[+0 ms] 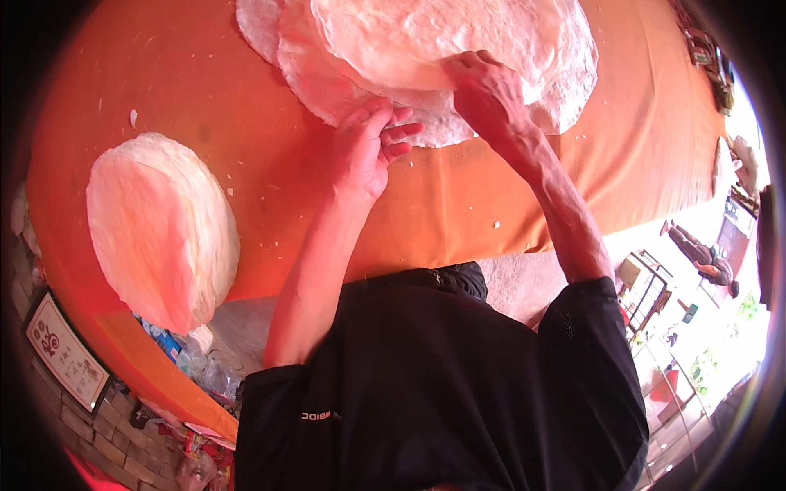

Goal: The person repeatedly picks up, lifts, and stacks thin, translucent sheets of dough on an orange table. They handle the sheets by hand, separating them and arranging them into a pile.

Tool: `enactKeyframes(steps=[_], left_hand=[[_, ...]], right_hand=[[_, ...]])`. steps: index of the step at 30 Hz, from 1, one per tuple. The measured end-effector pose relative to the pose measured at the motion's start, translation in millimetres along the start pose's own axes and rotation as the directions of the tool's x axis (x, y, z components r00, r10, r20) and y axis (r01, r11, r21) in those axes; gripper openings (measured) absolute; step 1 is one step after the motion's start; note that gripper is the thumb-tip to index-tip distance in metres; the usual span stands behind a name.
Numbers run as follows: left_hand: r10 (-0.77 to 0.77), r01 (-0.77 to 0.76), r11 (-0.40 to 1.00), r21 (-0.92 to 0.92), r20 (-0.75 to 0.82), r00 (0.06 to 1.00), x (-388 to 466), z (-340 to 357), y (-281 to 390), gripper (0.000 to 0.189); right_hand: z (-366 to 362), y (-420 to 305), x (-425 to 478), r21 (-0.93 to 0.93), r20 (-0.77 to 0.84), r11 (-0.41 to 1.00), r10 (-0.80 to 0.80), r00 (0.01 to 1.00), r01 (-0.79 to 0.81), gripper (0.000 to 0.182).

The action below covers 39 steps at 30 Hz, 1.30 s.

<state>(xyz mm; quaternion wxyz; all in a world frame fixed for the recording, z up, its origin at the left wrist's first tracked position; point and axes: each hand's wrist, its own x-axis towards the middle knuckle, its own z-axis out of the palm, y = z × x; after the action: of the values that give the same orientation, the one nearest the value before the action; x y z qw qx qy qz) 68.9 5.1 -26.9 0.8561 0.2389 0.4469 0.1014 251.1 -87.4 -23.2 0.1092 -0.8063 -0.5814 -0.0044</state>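
Observation:
Several thin round flatbreads (442, 37) lie overlapping at the far side of an orange-covered table (393, 221). My right hand (488, 86) pinches the near edge of the top flatbread, its fingertips partly hidden by the hand itself. My left hand (371, 144) is at the near rim of the lower flatbreads, palm turned sideways and fingers apart, with nothing visible in it. To the left stands a thick stack of folded flatbreads (159, 233), close to the table's edge.
Pale crumbs (133, 118) are scattered over the cloth. Plastic bags (215, 374) lie below the table's left side, near a framed sign (67, 350) bearing writing. At the right, a person (703, 255) is beyond a metal rack (645, 288).

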Motion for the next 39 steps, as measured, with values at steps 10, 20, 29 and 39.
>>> enactKeyframes(steps=[10,20,29,39], left_hand=[[0.112,-0.084,0.980,-0.181,0.151,0.982,11,3,-15,0.017],[0.133,-0.076,0.978,-0.192,0.306,0.943,21,11,9,0.024],[-0.041,0.025,0.991,0.129,0.119,0.992,3,16,-18,0.031],[-0.071,0.045,0.971,0.234,0.104,0.992,21,64,-28,0.020]], right_hand=[[10,-21,12,0.129,-0.062,0.991,-0.019,0.998,0.027,0.018],[21,-5,6,0.113,-0.118,0.993,0.042,0.992,-0.028,0.022],[-147,15,61,0.002,-0.339,0.990,0.136,0.931,-0.143,0.024],[-113,88,87,-0.104,-0.275,0.983,0.116,0.954,-0.150,0.024]])
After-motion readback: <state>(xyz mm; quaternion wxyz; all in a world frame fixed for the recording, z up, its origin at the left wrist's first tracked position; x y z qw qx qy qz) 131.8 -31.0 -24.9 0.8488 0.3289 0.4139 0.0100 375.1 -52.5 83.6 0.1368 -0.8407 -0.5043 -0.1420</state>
